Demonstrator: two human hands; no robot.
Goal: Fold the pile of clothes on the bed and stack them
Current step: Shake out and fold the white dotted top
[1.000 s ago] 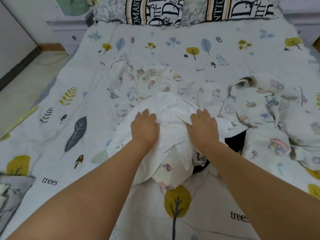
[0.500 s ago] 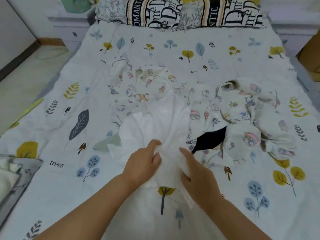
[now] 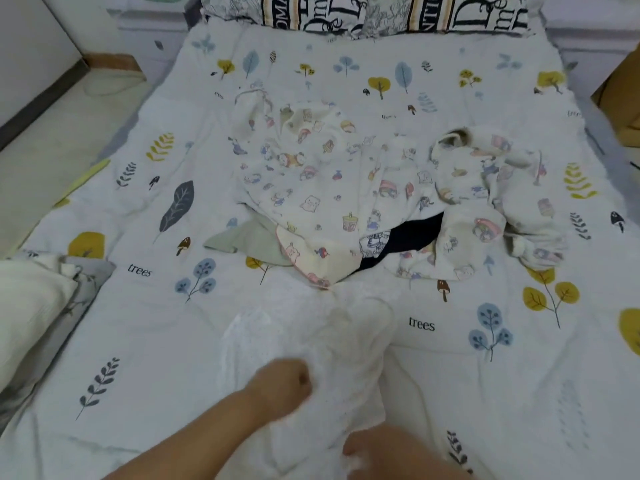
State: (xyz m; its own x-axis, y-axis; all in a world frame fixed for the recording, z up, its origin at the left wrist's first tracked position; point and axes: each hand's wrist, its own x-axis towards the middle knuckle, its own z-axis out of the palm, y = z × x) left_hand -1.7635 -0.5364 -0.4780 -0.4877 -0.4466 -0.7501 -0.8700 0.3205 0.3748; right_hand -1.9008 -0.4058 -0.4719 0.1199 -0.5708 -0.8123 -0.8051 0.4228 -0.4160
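A white dotted garment (image 3: pixel 332 341) lies bunched on the near part of the bed, dragged clear of the pile. My left hand (image 3: pixel 280 382) grips its left side with curled fingers. My right hand (image 3: pixel 374 448) holds its lower right part at the bottom of the view, fingers partly hidden in the cloth. The pile of clothes (image 3: pixel 346 181) sits mid-bed: white cartoon-print pieces, a pale green item (image 3: pixel 242 237) and a dark navy item (image 3: pixel 405 237) poking out beneath.
The bed sheet (image 3: pixel 138 323) has leaf and tree prints. Patterned pillows (image 3: pixel 363 12) line the head of the bed. A white and grey cushion (image 3: pixel 31 306) lies at the left edge. Floor (image 3: pixel 52 133) runs along the left; a brown box (image 3: pixel 620 88) stands at right.
Both hands have pulled the white garment off the pile and toward me, down the bed. The green and navy items underneath are now uncovered.
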